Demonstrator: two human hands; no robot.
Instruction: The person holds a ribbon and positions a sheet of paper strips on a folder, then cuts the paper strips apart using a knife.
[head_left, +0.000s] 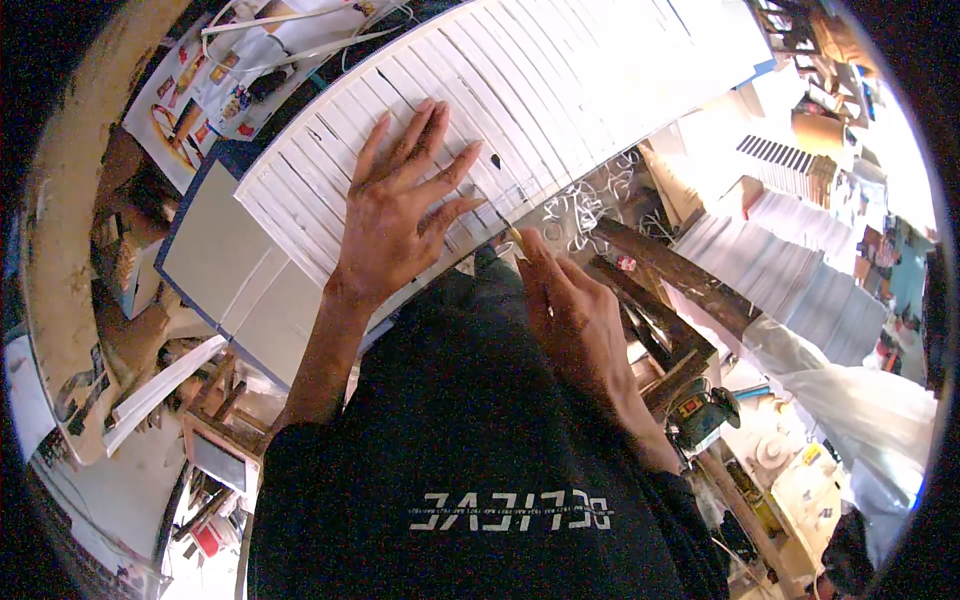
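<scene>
A long white panel (545, 75) crosses in front of me, marked by many narrow parallel strips with thin dark gaps. My left hand (395, 220) lies palm down on it, fingers spread, near its closer edge. Just right of it, my right hand (570, 305) is closed at that edge, thumb and fingers pinched around a slim tool with a yellowish part (515, 237). A thin dark tip seems to reach from it onto the strips; its exact kind is too small to tell. Beneath the panel's left end sits a grey-beige board (225, 240) with dark blue edging.
Tall stacks of paper sheets (790, 270) stand at the right, beside crumpled clear plastic (850, 400). White string scraps (590, 215) lie beyond my right hand. A dark wooden beam (660, 260) runs there too. A printed colourful sheet (215, 95) lies at the far left.
</scene>
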